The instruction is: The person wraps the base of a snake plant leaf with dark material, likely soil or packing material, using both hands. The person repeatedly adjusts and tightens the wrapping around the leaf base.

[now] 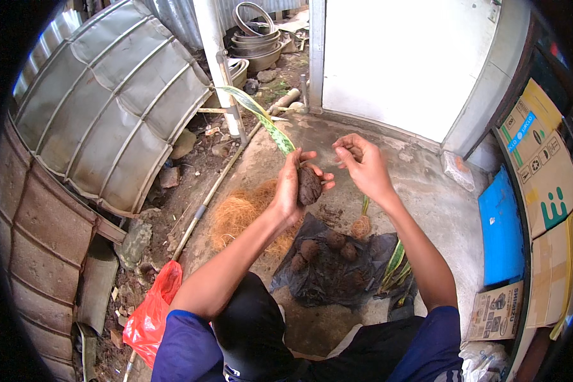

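My left hand (286, 184) is wrapped around a dark ball of soil (310, 186). From the top of that ball a variegated snake plant leaf (267, 125) slants up and to the left. Beside it on the right, my right hand (360, 160) is raised, apart from the ball, with fingers curled and thumb near the index finger. Whether something thin is pinched there cannot be made out. Below both hands, a black plastic sheet (305, 281) carries several soil balls (335, 239). A fibre-wrapped root ball (361, 227) with a leaf rests at the sheet's far edge.
Loose brown coconut fibre (238, 215) is heaped to the left of the sheet. More snake plant leaves (395, 262) lie at its right. A red plastic bag (155, 313) sits by a long pipe (210, 196). Cardboard boxes (542, 167) and a blue panel (502, 234) line the right side.
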{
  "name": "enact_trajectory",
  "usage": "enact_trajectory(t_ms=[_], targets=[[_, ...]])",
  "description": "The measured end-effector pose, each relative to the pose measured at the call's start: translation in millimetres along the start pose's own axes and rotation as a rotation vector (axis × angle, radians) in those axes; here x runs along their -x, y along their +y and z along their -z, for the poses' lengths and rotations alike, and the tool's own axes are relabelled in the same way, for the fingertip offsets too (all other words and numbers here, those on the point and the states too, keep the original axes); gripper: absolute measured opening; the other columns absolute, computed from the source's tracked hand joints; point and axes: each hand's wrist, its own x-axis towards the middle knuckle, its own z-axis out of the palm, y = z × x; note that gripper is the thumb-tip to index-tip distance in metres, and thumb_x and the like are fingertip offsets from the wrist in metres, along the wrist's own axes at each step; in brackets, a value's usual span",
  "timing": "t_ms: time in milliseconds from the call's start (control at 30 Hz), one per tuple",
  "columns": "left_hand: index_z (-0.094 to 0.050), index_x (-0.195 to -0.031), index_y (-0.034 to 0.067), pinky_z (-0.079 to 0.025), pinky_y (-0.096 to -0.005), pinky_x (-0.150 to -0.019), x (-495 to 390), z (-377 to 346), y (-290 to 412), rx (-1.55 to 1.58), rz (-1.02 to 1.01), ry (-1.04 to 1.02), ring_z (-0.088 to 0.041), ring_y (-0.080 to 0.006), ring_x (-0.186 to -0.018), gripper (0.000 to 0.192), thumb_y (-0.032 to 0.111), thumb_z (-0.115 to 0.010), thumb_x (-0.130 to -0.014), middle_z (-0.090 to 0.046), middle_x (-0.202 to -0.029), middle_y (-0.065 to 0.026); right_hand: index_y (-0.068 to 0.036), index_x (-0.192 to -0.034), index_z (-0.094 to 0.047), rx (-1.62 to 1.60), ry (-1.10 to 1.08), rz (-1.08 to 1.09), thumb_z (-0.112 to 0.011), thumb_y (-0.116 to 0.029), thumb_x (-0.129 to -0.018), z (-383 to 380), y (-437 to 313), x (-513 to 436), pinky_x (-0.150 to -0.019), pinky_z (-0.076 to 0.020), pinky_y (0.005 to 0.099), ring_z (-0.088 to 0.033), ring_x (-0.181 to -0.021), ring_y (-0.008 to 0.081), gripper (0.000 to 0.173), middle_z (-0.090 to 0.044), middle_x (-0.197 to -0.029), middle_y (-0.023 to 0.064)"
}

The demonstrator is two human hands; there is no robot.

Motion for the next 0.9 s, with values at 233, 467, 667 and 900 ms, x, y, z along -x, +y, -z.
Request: enact_trajectory(t_ms=[233,467,667,900], targets=[[-0.043,-0.121,0.002,-0.058,-0.0407,-0.084,4.9,-2.7,5.8,0.023,-0.038,-0.042,-0.066,-0.0258,-0.085,0.05,0.046,-0.037,-0.1,-0.058,-0.081,-0.0102,-0.002,-0.125,-0.06,0.082,-0.215,-0.13,-0.058,-0.003,-0.092,-8.4,16.5,7.5,-0.089,-0.052,0.0304,-0.063,-0.11,0.0179,0.034,-0.063,-0.123,0.0111],[-0.044,-0.12,-0.004,-0.05,-0.0385,-0.096,-6.2,-0.7,7.0,-0.044,-0.229,0.076,-0.062,-0.0245,-0.102,0.052,0.044,-0.036,-0.101,-0.063,-0.102,-0.0155,-0.004,-0.129,-0.058,-0.029,-0.019,0.138,-0.059,-0.016,-0.095,-9.0,-18.3,13.0,-0.094,-0.0501,0.0343,-0.061,-0.112,0.019,0.035,-0.061,-0.126,0.0113],[-0.042,-0.132,-0.002,-0.039,-0.0374,-0.1,-17.2,-2.4,-5.9,-0.189,-0.313,0.095,-0.049,-0.0225,-0.112,0.064,0.052,-0.031,-0.101,-0.051,-0.121,-0.0135,0.003,-0.138,-0.043,-0.045,-0.127,0.026,-0.052,-0.03,-0.1,-51.6,-17.3,25.4,-0.1,-0.0444,0.0328,-0.052,-0.121,0.0211,0.051,-0.055,-0.13,0.0178],[-0.034,-0.143,0.0,-0.028,-0.0395,-0.111,-0.3,-32.3,0.5,-0.322,-0.384,0.128,-0.038,-0.0267,-0.132,0.07,0.055,-0.025,-0.1,-0.038,-0.142,-0.0188,0.004,-0.13,-0.051,-0.395,-0.04,-0.019,-0.064,-0.028,-0.093,-53.1,-14.0,21.8,-0.093,-0.0478,0.0313,-0.061,-0.105,0.0188,0.051,-0.064,-0.117,0.0139]])
